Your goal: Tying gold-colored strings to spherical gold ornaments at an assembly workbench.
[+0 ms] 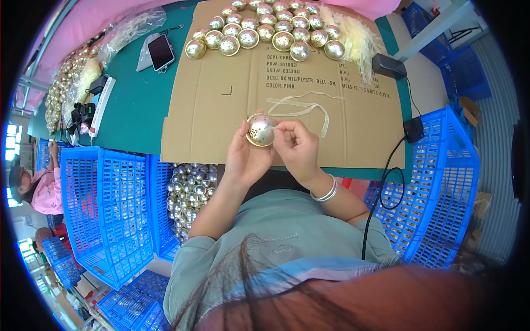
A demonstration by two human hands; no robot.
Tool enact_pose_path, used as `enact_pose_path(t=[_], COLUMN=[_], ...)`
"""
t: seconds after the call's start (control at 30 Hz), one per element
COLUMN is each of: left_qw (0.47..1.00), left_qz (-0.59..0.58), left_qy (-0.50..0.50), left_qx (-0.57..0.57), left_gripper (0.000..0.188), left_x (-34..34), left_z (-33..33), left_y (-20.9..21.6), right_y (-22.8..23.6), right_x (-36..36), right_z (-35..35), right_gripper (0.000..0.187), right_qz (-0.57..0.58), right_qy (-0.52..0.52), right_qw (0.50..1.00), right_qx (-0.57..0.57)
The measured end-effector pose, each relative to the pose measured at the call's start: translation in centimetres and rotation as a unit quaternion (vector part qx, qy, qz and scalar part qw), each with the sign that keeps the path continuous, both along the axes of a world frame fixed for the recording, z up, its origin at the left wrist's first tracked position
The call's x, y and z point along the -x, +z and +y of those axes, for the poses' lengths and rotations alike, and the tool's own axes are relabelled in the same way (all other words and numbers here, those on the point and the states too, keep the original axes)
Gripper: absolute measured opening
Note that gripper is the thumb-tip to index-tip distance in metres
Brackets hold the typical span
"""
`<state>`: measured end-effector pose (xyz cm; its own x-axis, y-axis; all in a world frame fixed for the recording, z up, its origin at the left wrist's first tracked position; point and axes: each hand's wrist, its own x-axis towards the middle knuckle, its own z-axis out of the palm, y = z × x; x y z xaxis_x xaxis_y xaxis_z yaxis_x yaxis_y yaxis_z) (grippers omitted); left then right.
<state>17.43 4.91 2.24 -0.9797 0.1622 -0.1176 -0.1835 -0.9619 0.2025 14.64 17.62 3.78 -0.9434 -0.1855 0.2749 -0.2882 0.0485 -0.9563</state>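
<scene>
My left hand (pixel 247 157) holds a shiny pale-gold bell (pixel 260 131) with small cut-out holes and a gold rim, low over the cardboard sheet (pixel 210 121). Close against the bell's right side, my right hand (pixel 298 148) is closed in a pinch. A tiny pale bit shows at its fingertips, too small to name. Just beyond the hands, a sheer cream ribbon (pixel 324 113) lies in a loose curve on the cardboard. Farther off, many similar bells (pixel 248 38) sit grouped at the sheet's far edge, beside a bundle of cream ribbons (pixel 359 47).
Blue crates (pixel 105 215) stand left and right of me; one at left holds loose bells (pixel 190 193). A phone (pixel 161 53), a power strip (pixel 102 107) and more bells (pixel 66 88) lie at left. A black cable (pixel 381 193) hangs at right. Another person (pixel 44 190) is far left.
</scene>
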Motion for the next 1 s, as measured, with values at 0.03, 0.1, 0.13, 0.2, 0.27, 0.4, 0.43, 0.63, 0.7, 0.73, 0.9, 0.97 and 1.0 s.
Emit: enact_pose_path(t=[0.03, 0.1, 0.13, 0.2, 0.27, 0.4, 0.43, 0.63, 0.7, 0.73, 0.9, 0.97, 1.0], left_qw=[1.0, 0.999, 0.999, 0.999, 0.998, 0.974, 0.961, 0.9, 0.89, 0.845, 0.782, 0.746, 0.745], left_qz=[-0.002, -0.003, 0.001, 0.005, 0.011, 0.051, 0.063, 0.097, 0.109, 0.136, 0.162, 0.185, 0.185], left_qy=[0.004, 0.008, 0.007, 0.005, 0.02, 0.081, 0.109, 0.179, 0.175, 0.19, 0.207, 0.228, 0.229], left_qx=[0.021, 0.041, 0.042, 0.043, 0.06, 0.204, 0.247, 0.386, 0.407, 0.482, 0.566, 0.598, 0.598], left_gripper=[0.041, 0.041, 0.041, 0.041, 0.041, 0.041, 0.041, 0.04, 0.039, 0.037, 0.035, 0.034, 0.034], left_x=[0.0, 0.0, 0.0, 0.0, 0.0, -0.2, -0.3, -0.6, -0.6, -0.4, -0.4, -0.4, -0.4], left_z=[0.0, 0.1, 0.0, 0.0, 0.1, 1.0, 1.1, 1.2, 0.8, 0.6, 0.6, 0.7, 0.8], left_y=[0.1, 0.1, 0.1, 0.1, -0.1, 0.1, 0.0, -0.7, -1.2, -1.5, -1.4, -0.9, -0.5], right_y=[0.0, 0.0, -0.1, -0.2, 0.1, 0.0, 0.1, 0.3, 0.3, 0.3, 0.4, 0.8, 0.9], right_x=[0.0, 0.0, 0.1, 0.3, 0.3, 0.1, 0.0, 0.0, 0.0, 0.1, 0.4, 0.4, 0.4], right_z=[0.0, -0.1, -0.1, -0.1, -0.1, 0.0, 0.0, 0.3, 0.3, 0.3, 0.7, 0.7, 0.7], right_gripper=[0.004, 0.005, 0.005, 0.005, 0.005, 0.005, 0.005, 0.005, 0.005, 0.005, 0.007, 0.007, 0.007], right_qz=[0.0, 0.021, 0.021, 0.019, 0.029, 0.048, 0.048, 0.073, 0.098, 0.098, 0.152, 0.157, 0.161], right_qy=[0.0, -0.017, -0.017, -0.032, -0.029, -0.021, -0.022, -0.016, -0.031, -0.032, -0.039, -0.039, -0.04], right_qw=[1.0, 0.999, 0.999, 0.999, 0.999, 0.999, 0.998, 0.996, 0.994, 0.994, 0.985, 0.983, 0.982], right_qx=[0.0, -0.017, -0.017, -0.018, -0.016, -0.014, -0.014, -0.041, -0.045, -0.044, -0.075, -0.083, -0.091])
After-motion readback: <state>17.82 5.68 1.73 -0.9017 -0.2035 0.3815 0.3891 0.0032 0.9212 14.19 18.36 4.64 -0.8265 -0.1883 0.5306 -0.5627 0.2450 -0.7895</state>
